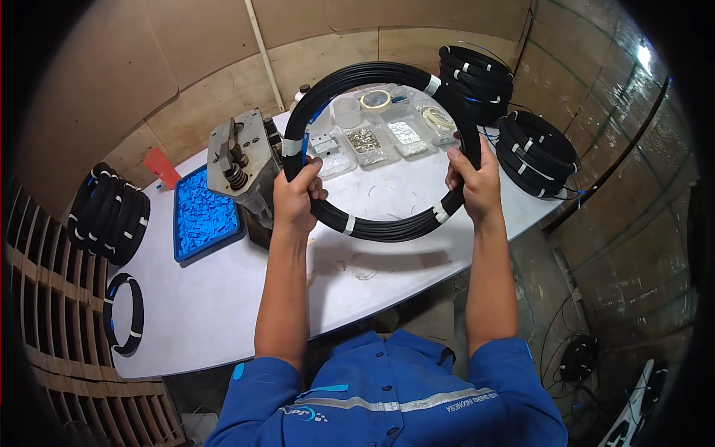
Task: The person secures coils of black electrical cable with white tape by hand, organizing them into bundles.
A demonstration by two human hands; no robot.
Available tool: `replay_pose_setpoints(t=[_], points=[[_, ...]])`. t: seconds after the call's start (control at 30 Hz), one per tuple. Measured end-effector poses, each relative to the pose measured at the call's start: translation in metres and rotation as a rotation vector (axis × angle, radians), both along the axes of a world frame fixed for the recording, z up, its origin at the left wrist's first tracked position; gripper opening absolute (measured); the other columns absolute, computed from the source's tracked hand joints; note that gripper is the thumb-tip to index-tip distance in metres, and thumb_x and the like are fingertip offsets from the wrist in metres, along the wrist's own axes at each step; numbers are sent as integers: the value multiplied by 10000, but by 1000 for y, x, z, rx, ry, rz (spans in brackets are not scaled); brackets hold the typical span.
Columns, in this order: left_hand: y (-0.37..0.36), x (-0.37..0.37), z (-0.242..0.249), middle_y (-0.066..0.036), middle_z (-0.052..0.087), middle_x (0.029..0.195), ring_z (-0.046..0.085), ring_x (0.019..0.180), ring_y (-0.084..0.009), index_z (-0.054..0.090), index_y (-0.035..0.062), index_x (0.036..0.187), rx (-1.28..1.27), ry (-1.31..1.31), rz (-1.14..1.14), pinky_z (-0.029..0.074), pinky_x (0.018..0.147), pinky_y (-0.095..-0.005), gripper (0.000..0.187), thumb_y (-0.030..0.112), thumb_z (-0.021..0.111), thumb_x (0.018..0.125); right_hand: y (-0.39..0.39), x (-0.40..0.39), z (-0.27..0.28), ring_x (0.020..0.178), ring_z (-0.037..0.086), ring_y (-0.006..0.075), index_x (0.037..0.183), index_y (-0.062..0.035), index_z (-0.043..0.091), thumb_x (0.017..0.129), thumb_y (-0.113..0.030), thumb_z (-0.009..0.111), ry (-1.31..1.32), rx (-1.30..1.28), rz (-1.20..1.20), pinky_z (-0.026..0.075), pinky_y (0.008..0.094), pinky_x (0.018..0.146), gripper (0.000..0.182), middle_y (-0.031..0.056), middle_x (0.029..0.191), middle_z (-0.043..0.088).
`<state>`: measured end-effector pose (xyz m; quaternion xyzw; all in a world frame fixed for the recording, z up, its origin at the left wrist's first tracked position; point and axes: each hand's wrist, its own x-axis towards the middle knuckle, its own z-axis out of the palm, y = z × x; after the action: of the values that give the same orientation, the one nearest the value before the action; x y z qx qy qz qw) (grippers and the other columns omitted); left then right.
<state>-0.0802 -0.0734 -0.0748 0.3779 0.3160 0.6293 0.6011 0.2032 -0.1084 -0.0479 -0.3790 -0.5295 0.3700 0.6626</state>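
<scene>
A large coil of black cable [395, 228], bound with several bands of white tape, is held up above the white table [387, 287]. My left hand [298, 195] is closed around its left side, with the thumb over the cable. On the opposite side my right hand [475, 182] grips the coil in the same way. Small blue pieces show at the coil's left side, close to my left hand. Through the ring I see clear plastic trays, one with small metal parts [366, 147] and another with silvery white pieces [407, 138].
A metal press-like machine [242, 160] stands left of the coil, beside a tray of blue pieces [205, 212] and an orange cone-shaped object [161, 167]. More black coils are stacked at the left [110, 216], back right [477, 82] and right [538, 155]. A single coil [137, 316] lies at the left edge.
</scene>
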Motion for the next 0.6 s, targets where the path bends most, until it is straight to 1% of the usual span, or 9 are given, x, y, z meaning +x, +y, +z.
replay_pose_setpoints(t=[0.1, 0.17, 0.27, 0.33, 0.4, 0.47, 0.53, 0.57, 0.6], points=[[1, -2, -1, 34, 412, 598, 405, 504, -86, 561, 77, 887, -20, -38, -33, 363, 503, -265, 155, 93, 706, 834, 3, 7, -7, 492, 483, 84, 1077, -16, 526, 886, -117, 685, 40, -18, 57, 406, 239, 463, 269, 4, 637, 514], [-5, 0, 2, 28, 431, 587, 407, 492, -85, 567, 68, 870, 31, 35, -29, 364, 495, -265, 151, 90, 712, 830, 9, 14, -14, 488, 473, 91, 1043, -19, 516, 880, -91, 669, 109, -51, 114, 411, 248, 459, 235, 12, 637, 495], [-11, 5, 8, 24, 445, 578, 410, 477, -85, 570, 59, 857, 29, 99, 11, 366, 485, -266, 155, 90, 719, 829, 14, 18, -21, 485, 464, 94, 1040, -22, 513, 885, -92, 663, 242, -145, 154, 410, 253, 457, 227, 5, 635, 469], [-9, 4, 9, 26, 442, 574, 414, 469, -87, 571, 59, 861, 22, 116, 20, 371, 478, -269, 161, 114, 720, 836, 10, 17, -24, 486, 434, 91, 1053, -26, 495, 904, -100, 624, 250, -165, 168, 386, 244, 451, 211, -2, 627, 417], [-2, -2, 7, 25, 448, 573, 410, 460, -90, 569, 63, 852, -25, 101, 1, 369, 471, -271, 164, 129, 719, 841, 4, 19, -31, 480, 426, 88, 1033, -30, 493, 911, -94, 608, 349, -168, 382, 384, 240, 452, 180, -5, 617, 411], [11, -10, 1, 26, 450, 577, 425, 478, -92, 584, 58, 880, -19, 115, -45, 383, 489, -278, 155, 144, 708, 847, 0, 19, -35, 455, 403, 88, 1014, -33, 488, 902, -84, 612, 325, -160, 400, 375, 237, 440, 174, -3, 612, 416], [23, -12, -3, 42, 414, 602, 414, 520, -89, 563, 76, 943, 20, 170, -83, 380, 521, -274, 175, 161, 687, 853, -4, 12, -35, 432, 439, 97, 935, -32, 519, 867, -69, 676, 345, -54, 347, 395, 246, 430, 176, 19, 619, 488], [37, -15, -10, 23, 480, 650, 474, 580, -108, 590, 56, 1016, 82, 249, -40, 417, 577, -282, 213, 178, 676, 865, -8, 4, -30, 427, 444, 92, 909, -29, 519, 848, -57, 701, 348, -44, 257, 399, 243, 422, 193, 14, 629, 497], [43, -15, -10, -33, 602, 839, 571, 773, -133, 578, 25, 1178, 145, 223, -66, 471, 722, -294, 381, 205, 705, 868, -12, -4, -26, 427, 444, 92, 909, -29, 519, 848, -57, 701, 349, -44, 260, 399, 243, 422, 193, 14, 629, 497]])
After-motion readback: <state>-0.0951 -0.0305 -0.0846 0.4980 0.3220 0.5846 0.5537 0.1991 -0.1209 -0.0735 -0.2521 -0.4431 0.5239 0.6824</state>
